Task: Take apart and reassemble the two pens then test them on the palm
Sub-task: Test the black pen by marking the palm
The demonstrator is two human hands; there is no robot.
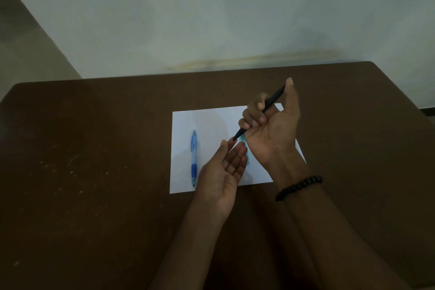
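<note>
The right hand (270, 125) grips a dark pen (259, 115) in curled fingers, thumb at its top end, tip aimed down at the left hand (223, 169), which is spread wide, palm up, holding nothing. The tip sits at the left fingertips, not over the palm. The blue pen (193, 158) lies on the white paper (211, 122) on the brown counter (94, 148). A teal thing shows between the hands, too hidden to name. Risk: the stroke may land on fingers, or the tip may not be out, so no mark shows.

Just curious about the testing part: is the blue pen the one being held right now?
No, the blue pen lies on the white paper, while the right hand holds a dark pen.
</note>
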